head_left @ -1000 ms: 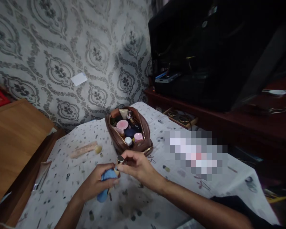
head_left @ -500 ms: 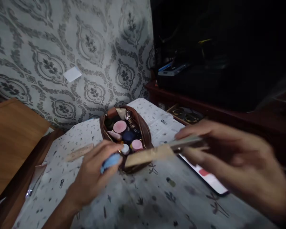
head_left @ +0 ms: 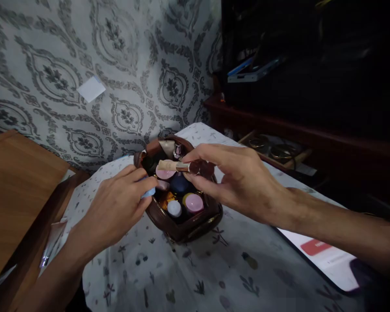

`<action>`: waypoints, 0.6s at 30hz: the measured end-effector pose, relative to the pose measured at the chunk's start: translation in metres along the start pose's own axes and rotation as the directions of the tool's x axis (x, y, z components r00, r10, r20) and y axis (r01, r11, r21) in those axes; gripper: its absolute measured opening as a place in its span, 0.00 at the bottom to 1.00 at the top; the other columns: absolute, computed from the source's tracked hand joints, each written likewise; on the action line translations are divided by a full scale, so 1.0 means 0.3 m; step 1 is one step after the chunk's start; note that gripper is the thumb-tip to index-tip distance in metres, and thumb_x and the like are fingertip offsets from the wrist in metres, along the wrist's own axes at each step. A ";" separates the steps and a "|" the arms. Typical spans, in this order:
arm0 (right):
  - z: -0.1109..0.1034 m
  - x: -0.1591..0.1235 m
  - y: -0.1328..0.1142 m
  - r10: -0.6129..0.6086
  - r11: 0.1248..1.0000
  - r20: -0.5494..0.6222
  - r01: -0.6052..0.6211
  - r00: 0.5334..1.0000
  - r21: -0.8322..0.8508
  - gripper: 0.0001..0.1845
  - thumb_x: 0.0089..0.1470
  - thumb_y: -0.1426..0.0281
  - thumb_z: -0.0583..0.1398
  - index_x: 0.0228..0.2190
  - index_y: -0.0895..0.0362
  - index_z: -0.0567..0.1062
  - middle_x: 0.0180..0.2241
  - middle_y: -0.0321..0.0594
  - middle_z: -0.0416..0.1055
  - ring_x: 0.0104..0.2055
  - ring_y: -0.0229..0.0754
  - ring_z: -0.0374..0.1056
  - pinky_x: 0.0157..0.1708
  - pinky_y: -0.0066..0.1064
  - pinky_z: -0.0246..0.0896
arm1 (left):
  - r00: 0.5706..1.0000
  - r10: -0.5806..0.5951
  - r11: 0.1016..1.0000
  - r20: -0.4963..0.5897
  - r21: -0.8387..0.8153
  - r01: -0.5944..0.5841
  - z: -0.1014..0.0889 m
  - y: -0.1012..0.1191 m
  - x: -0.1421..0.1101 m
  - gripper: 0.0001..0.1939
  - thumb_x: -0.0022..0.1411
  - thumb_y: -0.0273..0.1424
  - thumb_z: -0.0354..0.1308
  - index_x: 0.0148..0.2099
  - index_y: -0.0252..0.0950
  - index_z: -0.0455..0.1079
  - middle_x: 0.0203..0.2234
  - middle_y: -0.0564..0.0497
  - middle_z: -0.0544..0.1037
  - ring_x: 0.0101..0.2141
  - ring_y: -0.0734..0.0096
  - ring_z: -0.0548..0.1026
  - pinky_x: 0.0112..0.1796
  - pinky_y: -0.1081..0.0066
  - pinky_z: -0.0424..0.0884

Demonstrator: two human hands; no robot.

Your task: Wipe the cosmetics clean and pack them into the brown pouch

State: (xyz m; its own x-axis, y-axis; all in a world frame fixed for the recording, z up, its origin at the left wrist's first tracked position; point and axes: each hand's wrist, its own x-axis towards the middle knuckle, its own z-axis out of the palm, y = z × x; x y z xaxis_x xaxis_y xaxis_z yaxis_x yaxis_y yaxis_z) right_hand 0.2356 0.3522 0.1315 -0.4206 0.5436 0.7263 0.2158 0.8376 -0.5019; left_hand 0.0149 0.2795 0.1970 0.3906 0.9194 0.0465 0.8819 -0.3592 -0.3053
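A brown zip-up cosmetic bag (head_left: 178,232) stands open on the patterned cloth. Inside it are a pink round lid (head_left: 194,203), a white cap (head_left: 174,208), a dark blue item (head_left: 181,184) and other small cosmetics. Over the bag, my right hand (head_left: 247,182) pinches a slim beige cosmetic tube (head_left: 169,165) by its shiny cap end. At the bag's left rim, my left hand (head_left: 117,208) is closed on a small light blue item (head_left: 148,193), mostly hidden by the fingers, so its kind cannot be made out.
A phone (head_left: 315,255) with a lit screen lies under my right forearm. To the left are a wooden panel (head_left: 22,186) and a clear-looking tube (head_left: 50,245). An open drawer (head_left: 273,151) sits below the dark screen at right. Patterned wallpaper (head_left: 126,86) covers the wall behind.
My right hand has moved left with the beige tube, from beside the bag to over it. My left hand has shifted up to the bag's left rim, still holding the light blue item.
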 end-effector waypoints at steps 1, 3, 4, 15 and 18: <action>0.007 0.003 0.004 -0.014 1.000 0.004 0.014 1.000 -0.010 0.04 0.58 0.72 0.59 0.36 0.55 0.74 0.30 0.36 0.75 0.29 0.37 0.70 0.29 0.28 0.62 | 1.000 -0.006 1.000 -0.006 -0.016 0.006 0.001 -0.006 -0.007 0.11 0.64 0.27 0.50 0.41 0.41 0.73 0.34 0.50 0.74 0.41 0.60 0.70 0.36 0.65 0.67; 0.014 0.006 0.007 -0.028 0.999 -0.003 0.028 1.000 -0.023 0.04 0.58 0.72 0.59 0.36 0.55 0.74 0.30 0.37 0.76 0.29 0.38 0.70 0.29 0.28 0.63 | 1.000 -0.023 0.999 -0.018 -0.037 0.023 0.004 -0.017 -0.022 0.12 0.65 0.28 0.48 0.38 0.40 0.73 0.33 0.50 0.74 0.39 0.61 0.69 0.36 0.65 0.67; 0.014 0.006 0.007 -0.025 0.999 -0.012 0.024 1.000 -0.021 0.04 0.58 0.72 0.59 0.36 0.55 0.74 0.30 0.37 0.76 0.29 0.38 0.70 0.29 0.29 0.63 | 0.999 -0.029 0.999 -0.019 -0.042 0.028 0.003 -0.022 -0.027 0.12 0.65 0.28 0.47 0.38 0.40 0.73 0.33 0.50 0.74 0.39 0.62 0.69 0.37 0.65 0.67; -0.017 -0.023 -0.009 -0.051 0.998 -0.111 0.046 0.992 -0.051 0.02 0.59 0.69 0.61 0.36 0.53 0.73 0.27 0.33 0.74 0.26 0.36 0.69 0.27 0.28 0.65 | 0.985 0.045 0.990 0.168 -0.139 -0.022 -0.040 -0.068 0.041 0.19 0.62 0.29 0.46 0.49 0.47 0.74 0.41 0.52 0.77 0.45 0.62 0.73 0.44 0.65 0.69; -0.027 -0.038 -0.015 -0.182 0.983 -0.111 0.177 0.977 -0.052 0.03 0.59 0.71 0.60 0.38 0.54 0.72 0.27 0.33 0.73 0.27 0.35 0.68 0.29 0.27 0.66 | 0.980 0.010 0.987 0.200 -0.157 0.022 -0.037 -0.084 0.055 0.18 0.63 0.32 0.45 0.49 0.43 0.73 0.41 0.50 0.77 0.44 0.61 0.73 0.46 0.63 0.69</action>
State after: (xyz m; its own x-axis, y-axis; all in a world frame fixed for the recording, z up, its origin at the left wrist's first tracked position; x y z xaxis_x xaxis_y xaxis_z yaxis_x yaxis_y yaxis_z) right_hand 0.2466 0.3425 0.1293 -0.3519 0.3850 0.8532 0.1832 0.9222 -0.3406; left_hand 0.0019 0.3019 0.2162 0.3385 0.9293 -0.1477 0.9209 -0.3594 -0.1507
